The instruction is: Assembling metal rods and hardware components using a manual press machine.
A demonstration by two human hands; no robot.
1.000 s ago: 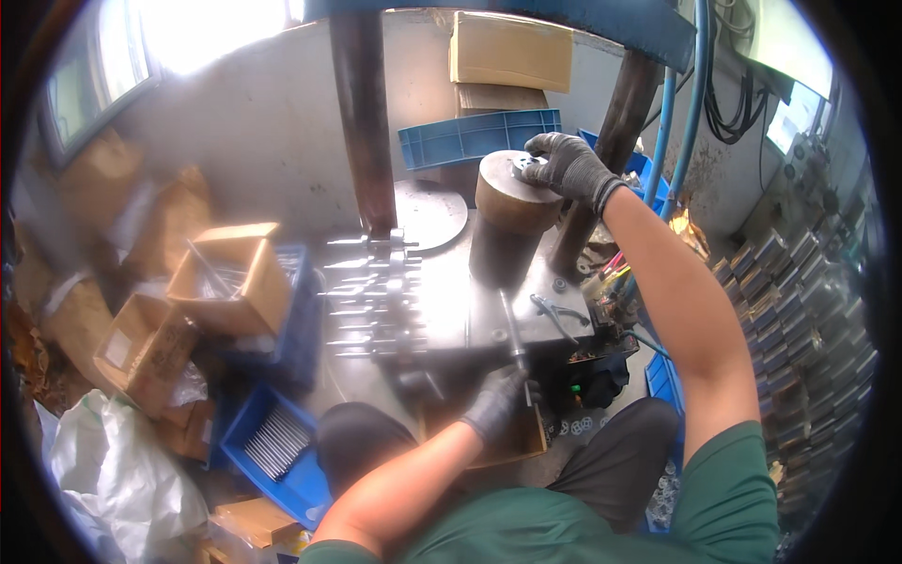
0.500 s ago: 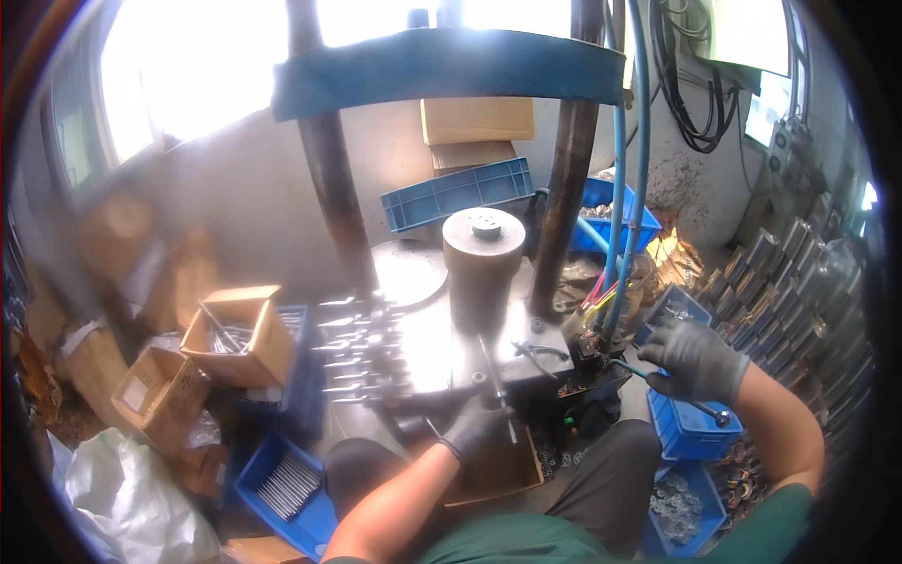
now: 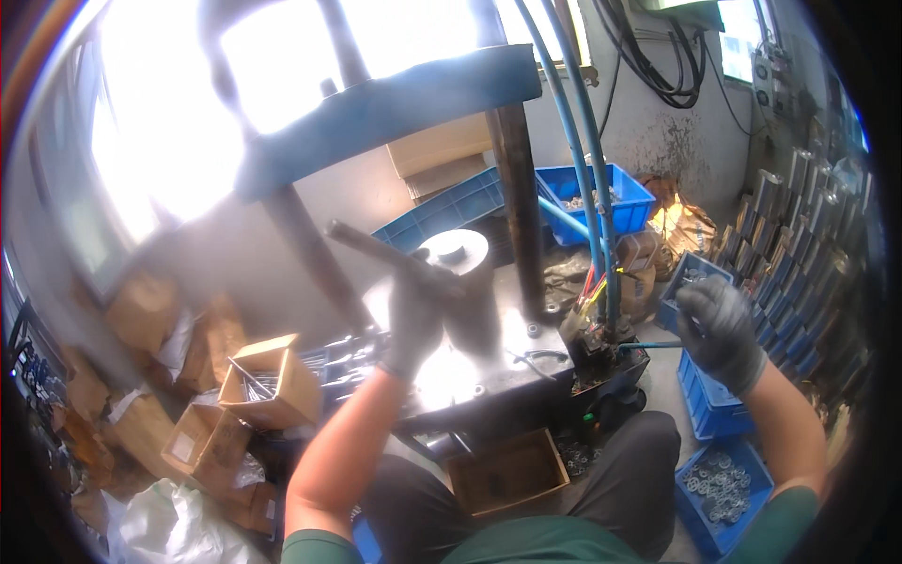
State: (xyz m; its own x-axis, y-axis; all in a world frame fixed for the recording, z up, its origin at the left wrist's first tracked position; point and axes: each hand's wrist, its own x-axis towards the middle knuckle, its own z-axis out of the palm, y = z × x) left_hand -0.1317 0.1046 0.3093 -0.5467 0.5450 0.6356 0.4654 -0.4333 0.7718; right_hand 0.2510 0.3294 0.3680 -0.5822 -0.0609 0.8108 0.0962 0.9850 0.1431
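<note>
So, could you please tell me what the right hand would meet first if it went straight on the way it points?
The right hand would probably meet the small blue bin just beyond it, though depth is unclear and it might pass above, towards the brown paper bag.

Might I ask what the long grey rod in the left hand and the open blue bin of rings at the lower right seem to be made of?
The long grey rod in the left hand looks like metal, dull-finished, going by its grey tone and straight form, but blur leaves that open. The open blue bin is probably smooth plastic, judging by its even colour.
</note>
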